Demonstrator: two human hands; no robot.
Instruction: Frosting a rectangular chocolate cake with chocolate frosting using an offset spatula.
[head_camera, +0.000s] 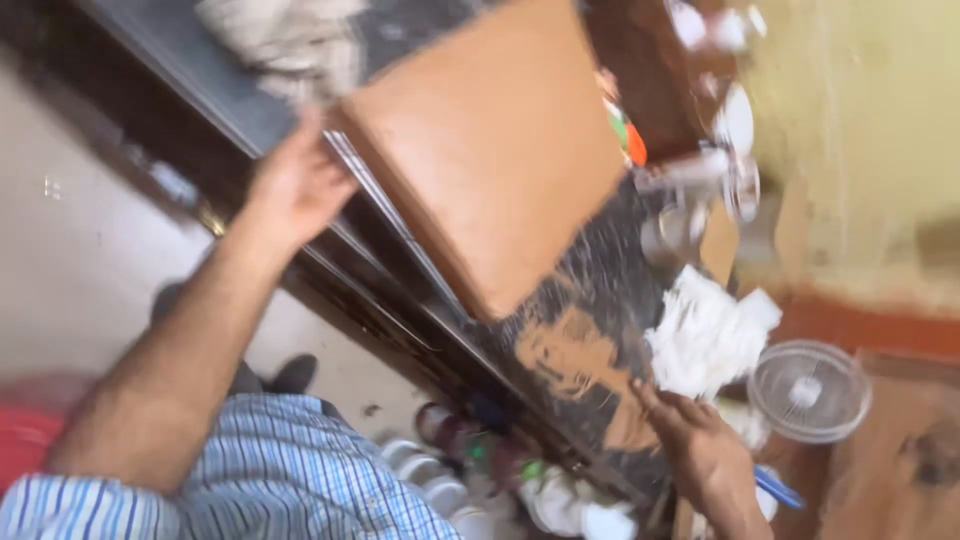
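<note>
Fingers (312, 150) of the left hand (295, 185) grip a brown board's (490, 150) corner; right hand (700, 445), fingers spread, touches a white cloth (705, 335) on the table (590, 300).

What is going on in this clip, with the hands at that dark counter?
A person in a striped shirt leans over a dark stone counter smeared with brown dust. The left hand grips the near edge of a large reddish-brown slab, which lies tilted on the counter. The right hand rests on the counter beside a crumpled white cloth. A small white fan sits just past it. The picture is blurred.
</note>
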